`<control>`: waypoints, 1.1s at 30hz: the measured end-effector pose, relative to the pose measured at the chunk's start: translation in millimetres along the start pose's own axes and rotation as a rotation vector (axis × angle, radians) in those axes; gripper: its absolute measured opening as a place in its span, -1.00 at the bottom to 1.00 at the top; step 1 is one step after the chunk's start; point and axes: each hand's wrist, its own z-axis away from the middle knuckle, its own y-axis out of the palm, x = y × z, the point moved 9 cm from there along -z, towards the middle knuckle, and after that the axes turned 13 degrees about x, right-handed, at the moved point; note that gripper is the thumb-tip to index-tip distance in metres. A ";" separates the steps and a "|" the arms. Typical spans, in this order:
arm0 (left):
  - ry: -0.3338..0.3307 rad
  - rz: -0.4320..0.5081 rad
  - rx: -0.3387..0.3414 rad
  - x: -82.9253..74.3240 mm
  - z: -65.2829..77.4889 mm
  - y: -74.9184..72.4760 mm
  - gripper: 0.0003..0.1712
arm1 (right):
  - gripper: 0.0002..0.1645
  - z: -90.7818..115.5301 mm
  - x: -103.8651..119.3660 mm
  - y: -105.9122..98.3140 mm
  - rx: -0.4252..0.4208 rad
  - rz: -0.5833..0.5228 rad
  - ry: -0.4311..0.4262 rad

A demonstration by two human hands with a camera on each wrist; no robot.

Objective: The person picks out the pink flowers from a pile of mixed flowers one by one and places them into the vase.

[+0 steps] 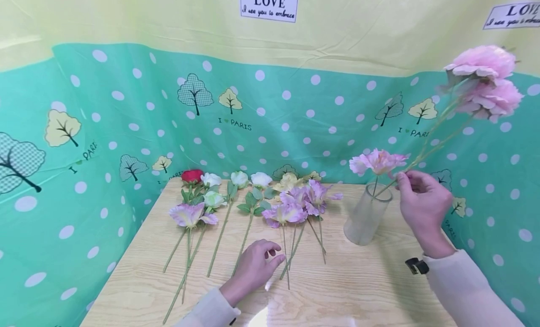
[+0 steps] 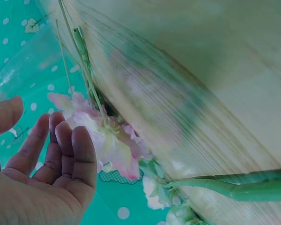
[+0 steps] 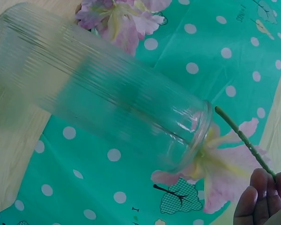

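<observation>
Pale sleeves lie nearest my camera. I have the right hand pinching pink flowers by their stems, blooms above the grip, lower end near the vase; left hand relaxed, released.

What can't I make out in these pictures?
Head view: lower end of the flower stem in the ribbed vase, blurred by its cloudy wall.
Head view: end of the second LOVE label, cut off by the right edge.
Left wrist view: part of the lowest pale bloom, cut off by the bottom edge.
Right wrist view: much of the right hand, cut off by right and bottom edges.
</observation>
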 end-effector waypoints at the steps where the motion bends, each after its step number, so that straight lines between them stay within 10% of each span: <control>1: -0.001 0.000 -0.001 0.0 -0.1 -0.1 -0.74 | -0.78 -0.8 0.2 -0.7 -0.003 -0.002 -0.001; 33: -0.016 0.000 0.008 -1.9 -1.6 1.6 -0.75 | -0.92 31.4 -33.8 36.7 0.127 0.122 0.020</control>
